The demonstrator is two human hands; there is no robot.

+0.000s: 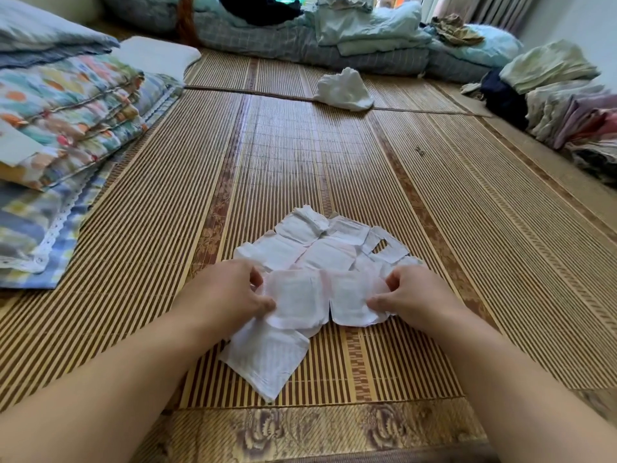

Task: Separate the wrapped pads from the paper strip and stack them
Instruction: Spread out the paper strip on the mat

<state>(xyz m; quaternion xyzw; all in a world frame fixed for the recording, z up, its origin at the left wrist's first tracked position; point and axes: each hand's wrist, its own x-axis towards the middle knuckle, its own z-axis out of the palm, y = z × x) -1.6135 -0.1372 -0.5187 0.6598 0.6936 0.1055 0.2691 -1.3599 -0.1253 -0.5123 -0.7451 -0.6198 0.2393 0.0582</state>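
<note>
A strip of joined white wrapped pads (pixel 320 248) lies crumpled on the bamboo mat (pixel 417 202) in front of me. Two joined pads sit nearest me, side by side. My left hand (pixel 227 292) pinches the left edge of the left pad (pixel 295 300). My right hand (pixel 417 297) pinches the right edge of the right pad (pixel 350 304). A notch shows at the bottom of the seam between them. Below the left pad lies a small stack of separate wrapped pads (pixel 267 359), partly under it.
Folded floral quilts (pixel 66 121) are piled at the left. A crumpled white cloth (pixel 345 90) lies further back on the mat. Folded clothes (pixel 567 105) are stacked at the right, and blue bedding (pixel 334 38) lines the back.
</note>
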